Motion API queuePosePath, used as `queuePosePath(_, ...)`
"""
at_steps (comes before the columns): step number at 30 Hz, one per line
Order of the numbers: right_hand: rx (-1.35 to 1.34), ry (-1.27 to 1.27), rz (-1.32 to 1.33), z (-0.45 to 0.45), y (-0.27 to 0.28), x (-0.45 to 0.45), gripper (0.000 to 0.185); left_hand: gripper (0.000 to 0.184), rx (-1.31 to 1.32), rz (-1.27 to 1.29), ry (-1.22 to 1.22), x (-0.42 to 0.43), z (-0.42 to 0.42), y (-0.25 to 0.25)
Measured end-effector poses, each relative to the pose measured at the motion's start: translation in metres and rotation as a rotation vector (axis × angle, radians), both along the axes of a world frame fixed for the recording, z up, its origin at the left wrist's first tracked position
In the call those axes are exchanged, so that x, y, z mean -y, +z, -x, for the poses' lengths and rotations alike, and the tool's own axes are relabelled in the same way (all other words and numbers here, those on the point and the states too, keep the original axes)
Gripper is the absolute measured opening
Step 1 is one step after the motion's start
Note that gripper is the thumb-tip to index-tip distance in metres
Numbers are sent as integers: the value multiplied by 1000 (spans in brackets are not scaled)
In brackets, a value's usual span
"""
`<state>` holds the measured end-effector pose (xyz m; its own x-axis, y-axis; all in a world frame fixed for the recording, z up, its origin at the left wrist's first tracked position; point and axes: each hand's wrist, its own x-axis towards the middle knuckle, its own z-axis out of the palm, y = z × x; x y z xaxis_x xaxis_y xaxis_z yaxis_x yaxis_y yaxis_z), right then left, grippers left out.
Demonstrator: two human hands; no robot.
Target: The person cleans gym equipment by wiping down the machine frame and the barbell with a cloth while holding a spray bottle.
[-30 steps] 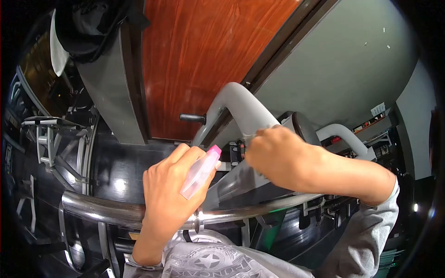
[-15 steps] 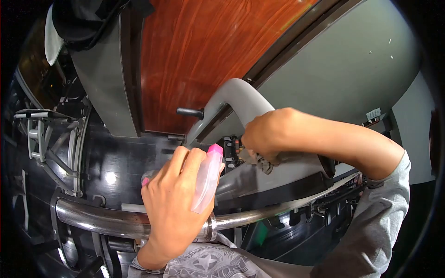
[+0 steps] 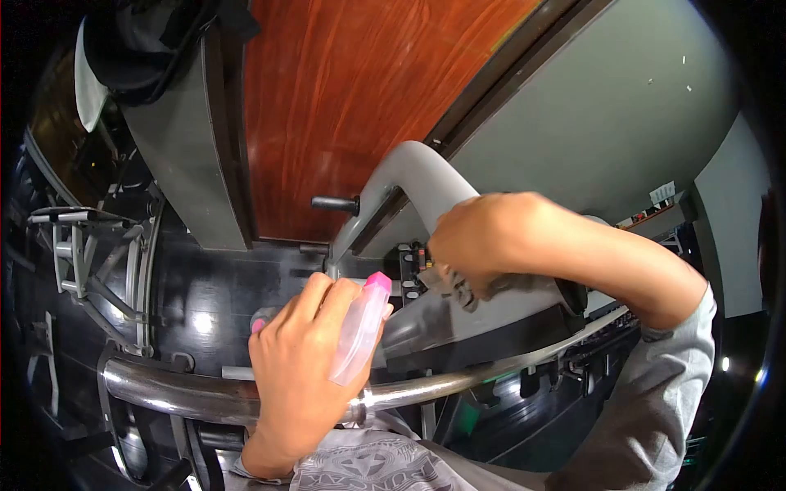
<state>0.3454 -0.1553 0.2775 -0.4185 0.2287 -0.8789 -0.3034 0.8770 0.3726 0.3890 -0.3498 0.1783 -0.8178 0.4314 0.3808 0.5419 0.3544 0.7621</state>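
My left hand (image 3: 303,360) is wrapped round a translucent spray bottle (image 3: 360,331) with a pink top, just above a shiny metal bar (image 3: 180,388). My right hand (image 3: 483,241) is closed on a crumpled grey-brown cloth (image 3: 460,290). The cloth lies against the grey frame (image 3: 434,321) of a gym machine. Above my right hand the frame bends in a thick grey tube (image 3: 426,176). The right fingertips are mostly hidden behind the back of the hand.
A black peg handle (image 3: 334,203) sticks out of the machine's left side. Behind stand a reddish wooden panel (image 3: 327,98) and a grey wall (image 3: 573,139). Another metal machine frame (image 3: 78,254) is at the left. A black bag (image 3: 143,49) hangs at the upper left.
Since a second ago my right hand has moved down along the grey frame, and the cloth under it has come into view. My left hand has shifted slightly downward with the bottle.
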Motion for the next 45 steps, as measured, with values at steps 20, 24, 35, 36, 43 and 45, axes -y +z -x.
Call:
queuePosePath(20, -1828, 962, 1091, -162, -36, -101, 30, 15, -406, -7, 85, -24, -70, 82)
queuePosePath(24, -1827, 1156, 1115, -165, -50, -98, 38, 16, -281, -16, 204, -31, -109, 72)
queuePosePath(35, -1521, 1399, 1097, -171, -93, -115, 19, 19, -8, -55, 372, -46, -186, 18)
queuePosePath(36, -1630, 1413, 1124, -165, -87, -115, 19, 19, 38, -81, 353, -48, -188, 14)
queuePosePath(43, -1738, 1291, 1190, -163, -84, -109, 27, 24, 209, -298, 266, -63, -182, -16)
queuePosePath(45, -1510, 1385, 1136, -167, -109, -111, 16, 25, 281, -403, 277, -64, -180, -18)
